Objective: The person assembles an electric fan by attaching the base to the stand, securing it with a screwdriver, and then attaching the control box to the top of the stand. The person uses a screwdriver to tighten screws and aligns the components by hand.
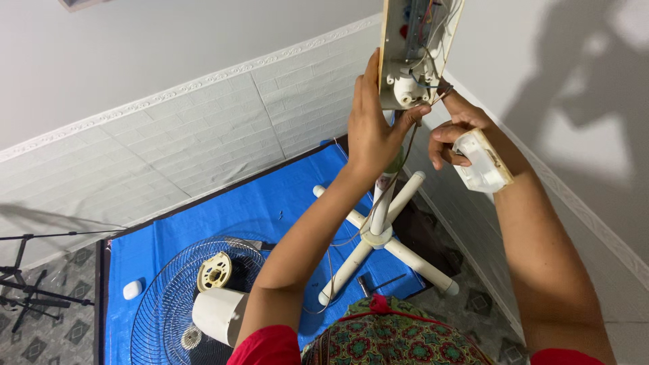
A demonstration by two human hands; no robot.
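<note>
Left hand (370, 132) clamped around the base of an open control housing (414, 51), held upright above the fan stand (378, 233), long axis near vertical. Right hand (454, 138) just beside it, lower right, fingers curled shut on a white cover (483, 162). Wires trailing down from housing toward stand. Left hand nearer; grille (182, 304) lying on blue mat (223, 209).

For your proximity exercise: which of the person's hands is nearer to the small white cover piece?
Right. The right hand grips the white cover piece; the left hand is apart from it, holding the open control housing.
</note>
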